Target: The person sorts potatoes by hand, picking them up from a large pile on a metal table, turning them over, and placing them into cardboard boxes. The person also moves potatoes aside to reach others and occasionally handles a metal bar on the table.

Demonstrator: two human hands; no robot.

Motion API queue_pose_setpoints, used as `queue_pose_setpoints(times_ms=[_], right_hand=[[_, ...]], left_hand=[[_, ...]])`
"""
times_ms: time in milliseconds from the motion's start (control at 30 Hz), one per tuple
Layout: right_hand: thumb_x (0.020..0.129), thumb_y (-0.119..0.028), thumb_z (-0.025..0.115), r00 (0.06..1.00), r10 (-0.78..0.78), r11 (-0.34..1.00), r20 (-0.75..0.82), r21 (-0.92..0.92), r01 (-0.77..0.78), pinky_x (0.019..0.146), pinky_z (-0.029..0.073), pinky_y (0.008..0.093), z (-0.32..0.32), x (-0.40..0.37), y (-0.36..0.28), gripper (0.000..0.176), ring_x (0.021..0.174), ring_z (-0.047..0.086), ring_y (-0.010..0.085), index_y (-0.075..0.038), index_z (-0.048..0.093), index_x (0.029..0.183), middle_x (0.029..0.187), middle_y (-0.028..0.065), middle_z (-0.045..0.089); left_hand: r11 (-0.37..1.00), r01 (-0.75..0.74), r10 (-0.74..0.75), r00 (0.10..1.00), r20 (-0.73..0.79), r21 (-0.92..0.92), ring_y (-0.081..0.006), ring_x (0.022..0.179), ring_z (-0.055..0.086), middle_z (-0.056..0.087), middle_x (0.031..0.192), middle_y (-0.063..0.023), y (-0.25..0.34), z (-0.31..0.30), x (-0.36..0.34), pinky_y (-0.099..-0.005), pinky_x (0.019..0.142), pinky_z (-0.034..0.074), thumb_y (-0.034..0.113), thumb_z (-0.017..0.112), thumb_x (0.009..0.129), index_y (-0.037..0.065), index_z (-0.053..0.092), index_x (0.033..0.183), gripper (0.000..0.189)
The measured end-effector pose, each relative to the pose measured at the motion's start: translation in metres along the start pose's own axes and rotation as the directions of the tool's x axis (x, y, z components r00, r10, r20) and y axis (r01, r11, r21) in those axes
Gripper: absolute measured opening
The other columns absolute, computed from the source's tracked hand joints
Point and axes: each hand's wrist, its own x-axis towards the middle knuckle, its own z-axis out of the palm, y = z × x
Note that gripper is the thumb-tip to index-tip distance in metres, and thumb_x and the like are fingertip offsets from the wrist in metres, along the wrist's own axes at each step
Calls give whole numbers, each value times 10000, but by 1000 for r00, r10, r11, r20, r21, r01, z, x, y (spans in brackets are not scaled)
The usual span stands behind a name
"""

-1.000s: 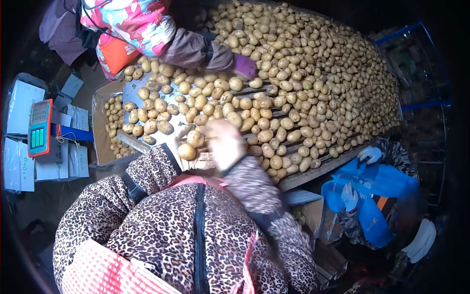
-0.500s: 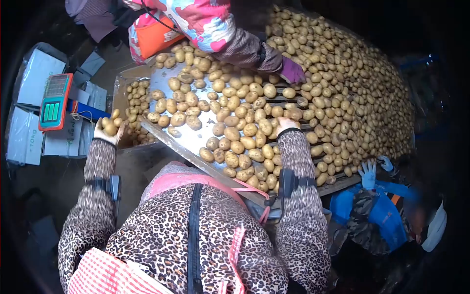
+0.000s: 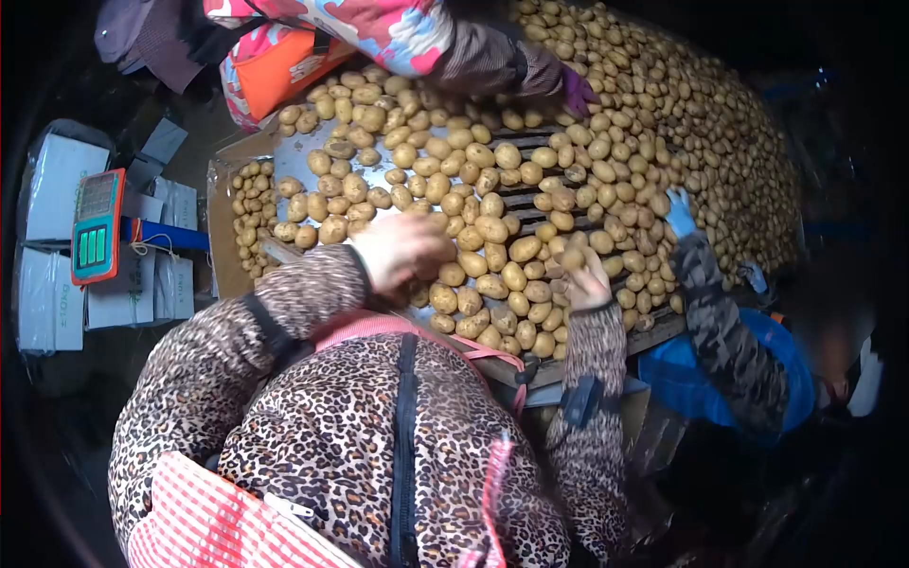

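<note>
My left hand is over the potatoes on the metal sorting table, back of the hand upward. Motion smears its fingers, and whatever lies under them is hidden. Farther right, my right hand has a potato between thumb and fingers, just above the slatted part of the table. Loose potatoes lie all around both hands.
A large potato heap fills the right side. At left are a potato-filled cardboard box, a digital scale and white cartons. A co-worker's purple glove and another's blue glove reach into the heap.
My left hand, which held potatoes beside the box, has swung right over the table. My right hand has shifted slightly right and down, lifting a potato. The blue-gloved hand has reached onto the heap.
</note>
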Motion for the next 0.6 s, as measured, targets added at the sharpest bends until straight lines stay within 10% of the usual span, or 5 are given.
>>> queue_pose_setpoints(times_ms=[100,233,367,500,600], right_hand=[[764,-150,662,993,-45,908,109,419,-5,795,537,409,-5,-59,5,486,1025,598,290,25,509,1191,1148,167,573],[803,-142,707,839,281,942,-466,-30,-333,497,453,257,8,-88,32,288,578,556,123,-27,628,1055,789,54,629],[816,-169,706,954,-88,881,-286,-470,-59,679,519,282,27,-95,51,301,773,612,143,-20,631,1066,871,56,634],[845,-207,608,881,-74,172,-467,-877,-450,863,494,419,14,-104,32,512,967,638,329,-118,472,1331,1072,213,641],[845,-232,532,785,50,190,-617,-766,-614,862,490,466,-2,-87,35,639,983,611,388,-195,276,1429,1188,267,543]], left_hand=[[920,-352,331,934,137,172,-293,1352,327,418,1425,-62,-6,67,30,-527,1111,243,389,604,789,195,440,1355,621],[866,-478,473,878,67,145,-264,1358,331,429,1427,-29,-92,98,79,-562,1109,182,523,468,850,218,442,1366,600],[844,-240,216,971,106,480,-290,1340,307,452,1386,-33,-105,37,100,-550,1084,205,364,575,761,265,490,1309,564],[892,67,13,985,-175,446,-338,1241,420,460,1356,-100,-95,17,50,-512,1017,336,165,675,681,184,533,1253,590],[970,-2,59,972,-229,244,-378,1091,508,535,1190,-177,-60,30,4,-507,906,404,109,659,667,112,566,1162,503]])
